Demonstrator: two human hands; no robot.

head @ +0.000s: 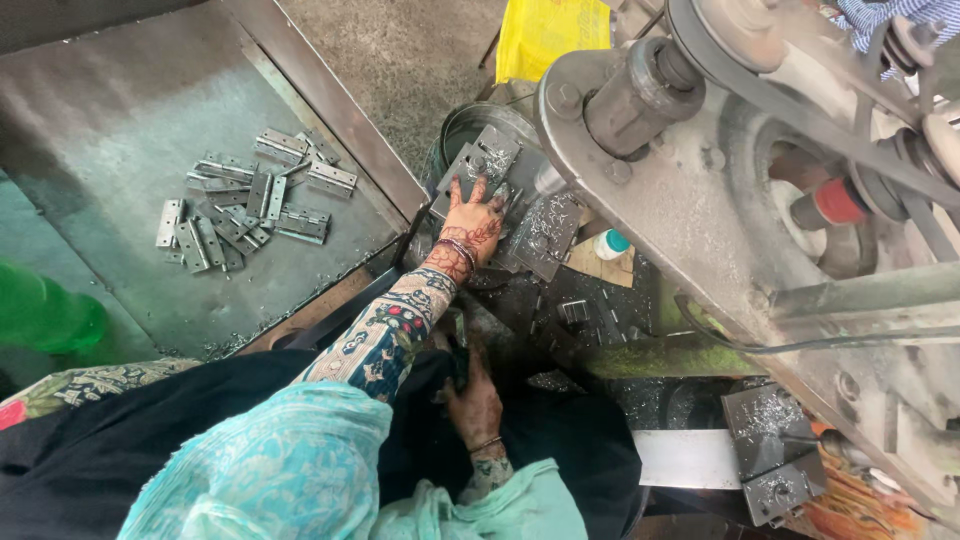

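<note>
The left hand [472, 222] lies flat, fingers spread, on a grey metal plate [482, 158] whose long axis slants toward the drill machine [700, 200]. Below it, the right hand [476, 405] rests low; its grip cannot be told

Metal workshop: belt-driven machine [700, 150], swarf, steel hinges [245, 200] heaped on a tray [100, 120].

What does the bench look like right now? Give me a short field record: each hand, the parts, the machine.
left hand: fingers spread, pressing flat on a metal plate by the machine
right hand: low near the lap, on a dark part; grip unclear
loose parts: pile of metal hinges in a steel tray, apart from both hands
machine: belt-driven, pulley at right, metal shavings on its plates
other: yellow bag at top
</note>
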